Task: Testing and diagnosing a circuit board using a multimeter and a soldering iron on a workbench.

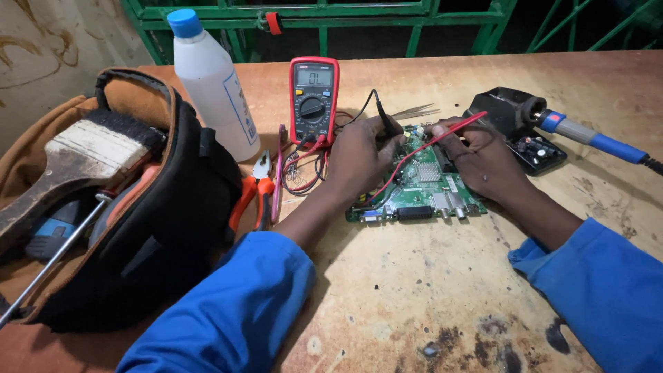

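At the far left a tool bag point(138, 228) lies open on the surface point(414, 290), with a worn paintbrush point(76, 162) and a screwdriver point(55, 259) sticking out of it. Just right of the bag, farther back, stands a white bottle point(210, 90) with a blue cap. Nearer, orange-handled pliers point(254, 193) lie beside the bag. Behind them a red meter point(313, 100) lies face up, its red and black leads coiled in front of it. The left hand point(362, 155) has its grip closed on the black probe point(385, 117), tip down at the far edge of the green circuit board point(421, 186), which lies flat in the middle of the surface. The right hand point(483, 159) has its grip closed on the red probe point(459, 128), pressing on the board's far right part; its red lead runs across the board. Tweezers point(414, 110) lie just behind the board. At the far right a blue-handled soldering iron point(587, 135) rests in a black stand point(514, 114).
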